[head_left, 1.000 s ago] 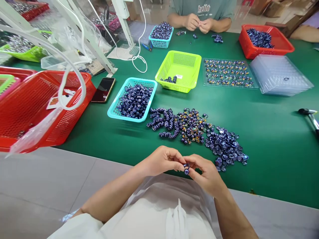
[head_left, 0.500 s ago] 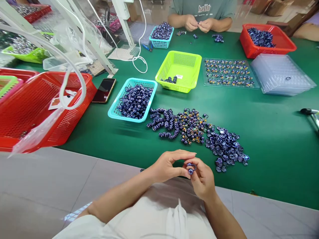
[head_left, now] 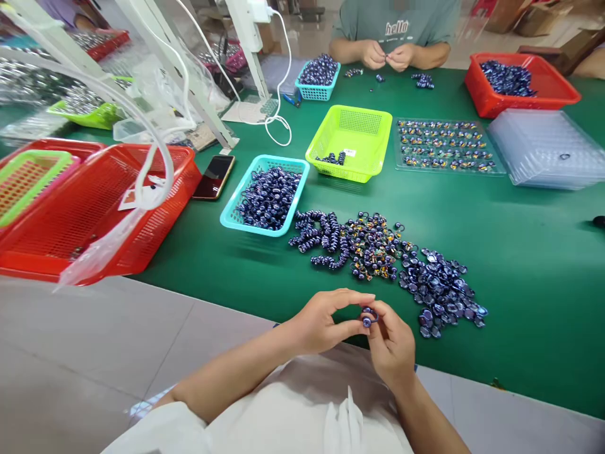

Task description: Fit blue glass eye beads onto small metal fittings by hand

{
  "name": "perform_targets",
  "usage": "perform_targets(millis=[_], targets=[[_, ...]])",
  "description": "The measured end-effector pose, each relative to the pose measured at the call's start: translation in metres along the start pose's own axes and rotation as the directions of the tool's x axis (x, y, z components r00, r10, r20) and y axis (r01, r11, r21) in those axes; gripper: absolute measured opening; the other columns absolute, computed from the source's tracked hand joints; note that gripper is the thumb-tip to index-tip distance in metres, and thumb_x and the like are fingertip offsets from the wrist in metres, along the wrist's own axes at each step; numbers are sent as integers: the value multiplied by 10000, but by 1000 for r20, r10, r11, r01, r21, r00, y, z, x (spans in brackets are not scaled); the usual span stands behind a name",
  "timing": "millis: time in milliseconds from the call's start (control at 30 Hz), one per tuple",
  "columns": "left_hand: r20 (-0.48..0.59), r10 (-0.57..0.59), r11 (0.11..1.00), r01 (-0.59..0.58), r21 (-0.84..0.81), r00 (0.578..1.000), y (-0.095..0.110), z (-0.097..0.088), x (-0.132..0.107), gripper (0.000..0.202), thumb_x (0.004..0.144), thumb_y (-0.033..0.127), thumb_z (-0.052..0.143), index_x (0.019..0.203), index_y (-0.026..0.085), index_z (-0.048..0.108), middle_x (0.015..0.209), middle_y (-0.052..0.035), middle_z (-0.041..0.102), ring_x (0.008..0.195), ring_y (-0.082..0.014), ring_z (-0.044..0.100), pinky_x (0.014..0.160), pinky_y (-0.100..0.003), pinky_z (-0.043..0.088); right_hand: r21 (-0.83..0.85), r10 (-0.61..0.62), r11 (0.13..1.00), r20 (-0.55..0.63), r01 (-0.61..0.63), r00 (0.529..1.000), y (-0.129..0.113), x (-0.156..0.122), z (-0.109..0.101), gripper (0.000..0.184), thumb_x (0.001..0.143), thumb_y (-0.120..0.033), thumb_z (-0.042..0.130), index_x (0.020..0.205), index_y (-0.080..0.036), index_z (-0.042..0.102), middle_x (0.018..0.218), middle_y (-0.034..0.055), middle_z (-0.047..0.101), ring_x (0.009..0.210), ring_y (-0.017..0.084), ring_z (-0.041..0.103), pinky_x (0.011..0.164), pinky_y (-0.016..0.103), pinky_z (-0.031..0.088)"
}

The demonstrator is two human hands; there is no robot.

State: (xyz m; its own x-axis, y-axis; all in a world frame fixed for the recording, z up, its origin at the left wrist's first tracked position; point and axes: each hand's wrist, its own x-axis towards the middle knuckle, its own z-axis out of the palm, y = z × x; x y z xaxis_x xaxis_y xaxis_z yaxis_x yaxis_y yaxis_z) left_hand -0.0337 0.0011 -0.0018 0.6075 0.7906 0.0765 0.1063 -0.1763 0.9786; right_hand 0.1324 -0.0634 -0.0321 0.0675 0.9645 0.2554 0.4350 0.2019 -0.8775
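Note:
A small shiny blue-purple ring with a rounded head is held between my two hands, above the near edge of the table. My right hand pinches it between thumb and fingers. From the other side, the thumb of my left hand meets it, and the left index finger arches over the top. Just beyond lie a heap of rings with coloured parts, coiled rows of stacked rings and a spread of loose flat blue-purple pieces.
A blue basket full of rings and a green basket holding a few stand beyond. Further right are a filled clear tray and stacked clear trays. Left are a phone and red baskets. A co-worker's hands work opposite.
The camera view has swung a little, so the table's contents sit further right in the picture. Both hands keep hold of the ring in nearly the same pose.

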Motion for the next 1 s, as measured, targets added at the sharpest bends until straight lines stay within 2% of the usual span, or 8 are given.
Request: perform_targets(millis=[167, 300, 367, 433, 500, 567, 700, 1000], targets=[[-116, 243, 928, -196, 318, 963, 4, -10, -3, 240, 860, 247, 710, 1099, 242, 737, 1145, -124, 735, 1086, -225, 689, 907, -341, 570, -59, -70, 996, 30, 72, 997, -4, 18, 2, 292, 967, -179, 481, 1212, -263, 616, 963, 42, 712, 817, 181, 697, 700, 286, 566], [-190, 338, 873, -232, 430, 922, 3, -28, -4, 228, 866, 168, 689, 1085, 207, 741, 1083, -120, 751, 964, -189, 722, 835, -296, 589, -47, -143, 988, 117, 149, 983, -6, 26, 9, 479, 982, -171, 457, 1448, -278, 439, 1141, 72, 694, 998, 205, 694, 826, 325, 583], [-306, 350, 846, -159, 508, 885, 2, -50, -1, 227, 856, 182, 705, 1076, 223, 745, 1059, -91, 759, 953, -185, 722, 854, -302, 585, -42, -116, 991, 149, 123, 982, -5, 26, 10, 568, 990, -180, 447, 1529, -281, 297, 1188, 79, 676, 994, 198, 696, 839, 334, 585], [-466, 376, 797, -23, 603, 801, 1, -81, 5, 187, 857, 227, 709, 1036, 242, 758, 1049, -59, 766, 964, -195, 716, 909, -336, 568, -46, -67, 996, 143, 74, 987, -2, 25, 7, 590, 996, -190, 446, 1544, -285, 250, 1191, 75, 671, 930, 179, 701, 832, 334, 585], [-591, 391, 732, 152, 664, 705, -2, -117, 12, 197, 866, 274, 697, 1049, 237, 758, 1062, -46, 766, 1002, -216, 706, 983, -377, 533, -65, -32, 997, 103, 39, 994, 2, 25, 0, 544, 995, -199, 461, 1512, -285, 319, 1176, 67, 673, 897, 168, 696, 835, 336, 579], [-660, 338, 674, 316, 667, 671, -8, -149, 20, 261, 887, 308, 656, 1120, 224, 738, 1149, -56, 743, 1063, -245, 685, 1017, -401, 510, -102, -27, 994, 51, 32, 998, 7, 26, -9, 456, 989, -202, 478, 1437, -278, 438, 1157, 64, 677, 921, 174, 687, 847, 344, 570], [-601, 111, 549, 455, 701, 791, -22, -182, 29, 345, 892, 304, 595, 1191, 180, 713, 1292, -105, 677, 1235, -307, 595, 1094, -460, 440, -240, -44, 970, -39, 34, 998, 18, 30, -24, 294, 976, -200, 503, 1248, -254, 598, 1123, 70, 685, 991, 205, 663, 873, 374, 555], [-498, 10, 497, 428, 755, 867, -38, -166, 31, 561, 966, 373, 400, 1426, 63, 480, 1518, -190, 445, 1428, -330, 379, 1183, -510, 283, -577, -159, 779, 197, 246, 967, 16, 54, -8, 332, 940, -147, 522, 1257, -155, 620, 1170, 132, 663, 1067, 291, 568, 902, 464, 530]])
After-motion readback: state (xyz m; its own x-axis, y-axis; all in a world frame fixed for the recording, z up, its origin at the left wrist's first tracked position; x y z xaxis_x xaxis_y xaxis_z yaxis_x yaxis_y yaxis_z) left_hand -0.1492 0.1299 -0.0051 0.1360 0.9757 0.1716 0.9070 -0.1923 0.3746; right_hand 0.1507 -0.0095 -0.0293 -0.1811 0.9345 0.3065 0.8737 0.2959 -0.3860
